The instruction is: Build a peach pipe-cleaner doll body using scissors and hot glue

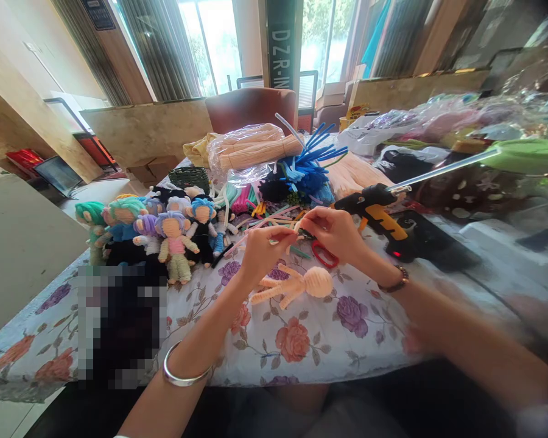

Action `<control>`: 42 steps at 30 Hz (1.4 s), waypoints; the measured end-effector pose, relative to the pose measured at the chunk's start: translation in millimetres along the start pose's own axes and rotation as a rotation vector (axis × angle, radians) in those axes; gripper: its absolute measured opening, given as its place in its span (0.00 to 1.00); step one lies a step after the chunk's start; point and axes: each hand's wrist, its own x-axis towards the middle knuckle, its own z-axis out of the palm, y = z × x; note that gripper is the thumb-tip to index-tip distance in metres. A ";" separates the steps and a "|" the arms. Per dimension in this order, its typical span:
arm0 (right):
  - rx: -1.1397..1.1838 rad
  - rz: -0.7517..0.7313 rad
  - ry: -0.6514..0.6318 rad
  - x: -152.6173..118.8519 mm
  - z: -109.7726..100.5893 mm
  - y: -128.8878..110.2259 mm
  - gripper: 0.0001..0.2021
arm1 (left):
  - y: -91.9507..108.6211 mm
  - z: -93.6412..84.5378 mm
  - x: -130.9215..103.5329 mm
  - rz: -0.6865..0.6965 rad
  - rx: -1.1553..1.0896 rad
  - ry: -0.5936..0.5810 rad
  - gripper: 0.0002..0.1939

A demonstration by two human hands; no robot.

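Note:
Both my hands are raised over the table with their fingertips almost meeting. My left hand (pixel 270 246) pinches one end of a small pale piece of pipe cleaner (pixel 297 226), and my right hand (pixel 332 233) pinches it from the other side; the fingers hide most of it. Below them, a peach pipe-cleaner doll body (pixel 295 285) lies on its side, its round head (pixel 318 282) to the right. Red-handled scissors (pixel 325 255) lie beside my right hand, partly under it. A black and yellow glue gun (pixel 381 213) with a long clear glue stick (pixel 447 170) stands further right.
Several finished pipe-cleaner dolls (pixel 173 234) stand at the left. Behind my hands are loose coloured pipe cleaners, a blue bundle (pixel 304 167) and wrapped peach bundles (pixel 251 149). Plastic bags (pixel 438 118) and a green lid (pixel 527 155) crowd the right. A flowered tablecloth (pixel 265 359) covers the table.

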 end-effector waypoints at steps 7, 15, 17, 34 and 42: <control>0.250 -0.049 -0.126 5.5 -6.2 19.7 0.14 | -2.4 -0.9 2.1 -0.101 -0.201 -0.066 0.09; 0.254 -0.016 -0.152 4.9 -5.5 21.5 0.13 | 3.5 -3.3 2.1 -0.154 -0.206 -0.103 0.10; 0.230 0.011 -0.155 5.1 -6.3 21.8 0.13 | 3.1 -2.8 1.9 -0.152 -0.199 -0.103 0.10; 0.120 0.055 -0.129 2.0 -4.2 15.4 0.13 | -0.5 -0.1 0.3 -0.137 -0.208 -0.114 0.09; 0.037 0.007 -0.082 0.5 -1.7 10.9 0.12 | 0.8 0.2 -0.3 -0.138 -0.222 -0.112 0.09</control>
